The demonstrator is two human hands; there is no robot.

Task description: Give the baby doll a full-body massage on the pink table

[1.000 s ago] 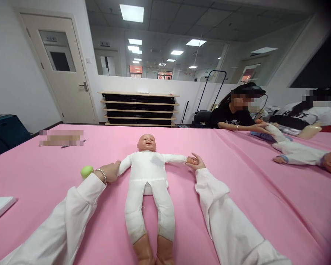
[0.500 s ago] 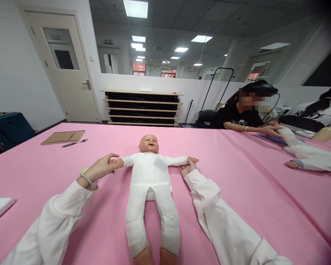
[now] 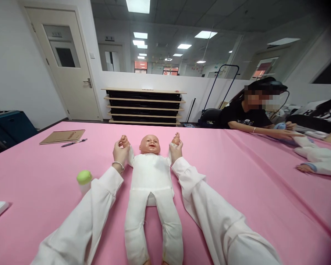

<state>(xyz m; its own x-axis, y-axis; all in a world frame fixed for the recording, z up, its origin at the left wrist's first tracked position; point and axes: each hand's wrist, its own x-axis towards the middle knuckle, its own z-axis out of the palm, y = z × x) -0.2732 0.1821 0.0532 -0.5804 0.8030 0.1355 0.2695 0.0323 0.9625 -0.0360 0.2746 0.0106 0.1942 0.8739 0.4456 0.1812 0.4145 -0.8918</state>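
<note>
On the pink table (image 3: 253, 176): one baby doll (image 3: 151, 171), face up, long axis running straight out between the white sleeves (image 3: 217, 209), legs nearest, shoulders between left hand (image 3: 120, 152) and right hand (image 3: 176, 150), each closed round an upraised doll arm near the wrist, neither clearly nearer

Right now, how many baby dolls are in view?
2: the front doll, arms held by the left hand and right hand; a second doll, partly cut off at the picture's right edge.
</note>
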